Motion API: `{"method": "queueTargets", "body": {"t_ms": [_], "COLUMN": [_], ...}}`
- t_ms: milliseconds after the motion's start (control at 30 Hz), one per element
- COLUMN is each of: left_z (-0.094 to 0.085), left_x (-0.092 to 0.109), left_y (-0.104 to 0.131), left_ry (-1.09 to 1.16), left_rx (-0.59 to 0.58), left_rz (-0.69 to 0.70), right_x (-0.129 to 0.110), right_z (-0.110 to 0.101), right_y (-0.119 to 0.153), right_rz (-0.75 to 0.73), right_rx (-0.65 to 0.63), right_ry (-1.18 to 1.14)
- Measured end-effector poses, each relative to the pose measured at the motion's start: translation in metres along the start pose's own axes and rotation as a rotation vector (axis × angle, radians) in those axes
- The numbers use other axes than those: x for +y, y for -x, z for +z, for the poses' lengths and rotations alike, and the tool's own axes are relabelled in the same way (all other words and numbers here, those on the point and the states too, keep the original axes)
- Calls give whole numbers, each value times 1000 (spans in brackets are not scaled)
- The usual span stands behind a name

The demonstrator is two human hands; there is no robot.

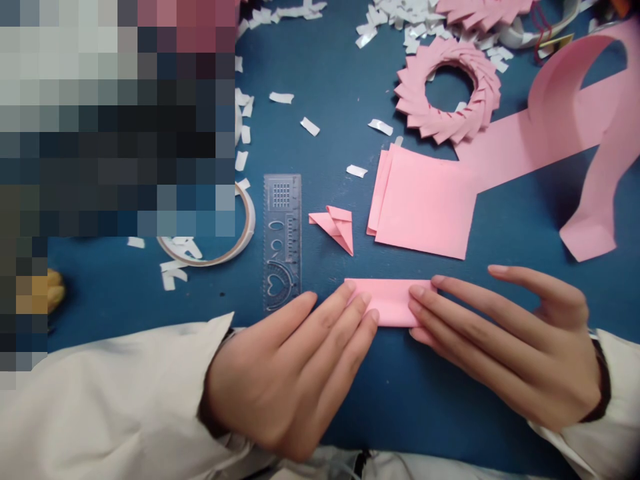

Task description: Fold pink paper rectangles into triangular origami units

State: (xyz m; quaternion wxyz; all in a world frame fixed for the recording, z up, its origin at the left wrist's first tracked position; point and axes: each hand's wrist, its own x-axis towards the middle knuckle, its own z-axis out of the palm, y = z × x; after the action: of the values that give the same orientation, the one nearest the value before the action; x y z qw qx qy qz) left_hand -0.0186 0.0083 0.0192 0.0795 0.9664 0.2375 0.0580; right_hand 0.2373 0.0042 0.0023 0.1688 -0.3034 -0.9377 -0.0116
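A folded strip of pink paper [393, 303] lies flat near the table's front edge, between my two hands. My left hand [295, 360] holds its left end, fingers close together and fingertips pressed on top; the thumb is hidden. At the right end, my right hand [520, 340] grips the strip with fingertips on top and the thumb at the near edge, while its outermost finger is raised clear. Just beyond, a small folded pink paper piece [337, 228] lies beside a stack of pink paper squares [425, 203].
A clear plastic ruler [283, 243] lies left of the folded piece, with a tape roll [245, 230] farther left. Behind the squares are a pink paper ring [410, 93] and a curling pink strip [525, 150]. White paper scraps [403, 17] litter the blue table [325, 60].
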Motion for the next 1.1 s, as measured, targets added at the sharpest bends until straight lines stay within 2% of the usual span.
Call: {"method": "queueTargets", "body": {"t_ms": [800,1100], "left_z": [0,3], "left_x": [2,-1], "left_y": [0,-3], "left_ry": [-46,-124], "left_rx": [23,87], "left_rz": [36,120], "right_x": [0,0], "right_z": [1,0], "right_y": [0,-1], "right_rz": [-5,11], "right_rx": [2,-14], "right_ry": [0,-19]}}
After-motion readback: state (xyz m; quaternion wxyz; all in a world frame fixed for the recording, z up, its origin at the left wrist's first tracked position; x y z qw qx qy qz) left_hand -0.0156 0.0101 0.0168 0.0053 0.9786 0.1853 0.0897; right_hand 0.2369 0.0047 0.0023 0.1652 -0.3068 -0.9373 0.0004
